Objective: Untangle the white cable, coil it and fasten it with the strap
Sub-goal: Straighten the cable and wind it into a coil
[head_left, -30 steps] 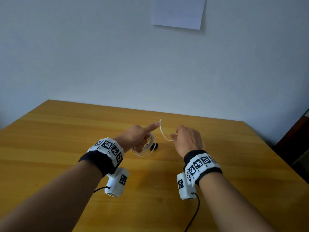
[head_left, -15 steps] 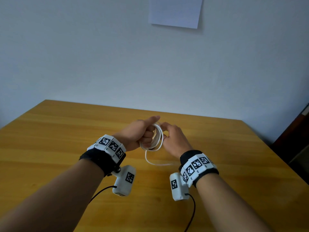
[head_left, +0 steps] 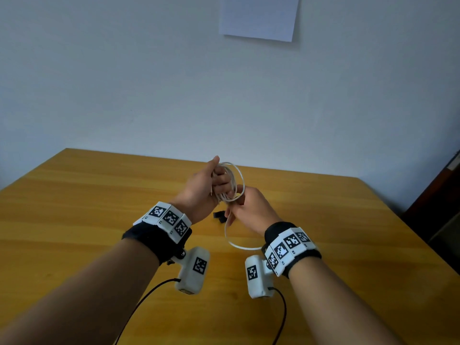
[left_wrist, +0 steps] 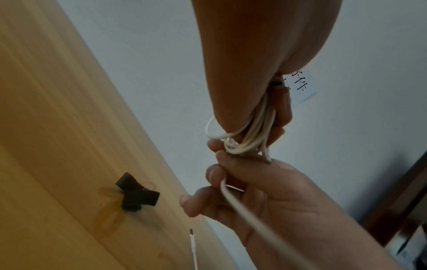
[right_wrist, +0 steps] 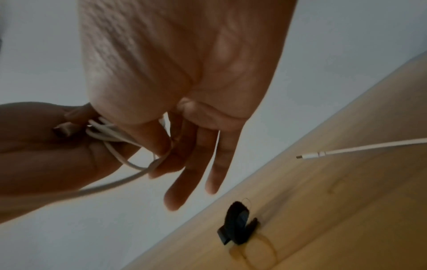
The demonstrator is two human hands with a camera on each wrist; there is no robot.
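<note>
My left hand [head_left: 216, 185] is raised above the table and grips a coil of white cable [head_left: 234, 179] of several turns. Just below the coil my right hand [head_left: 236, 206] pinches the loose strand between thumb and forefinger, its other fingers [right_wrist: 177, 191] held straight. From there the tail [head_left: 232, 241] hangs in a curve toward my right wrist. The plug end [right_wrist: 307, 156] hangs free over the table. A black strap [head_left: 219, 216] lies folded on the wood under my hands, also visible as the strap [left_wrist: 136, 195] in the left wrist view.
A wooden table [head_left: 99, 207] runs back to a pale wall, where a sheet of paper [head_left: 258, 16] hangs. Dark furniture [head_left: 438, 207] stands past the table's right edge. Black leads [head_left: 139, 305] trail from the wrist cameras toward me.
Both hands have lifted higher off the table with the coil. My right hand has laid another turn onto the coil and slid down the strand. The strap now shows below.
</note>
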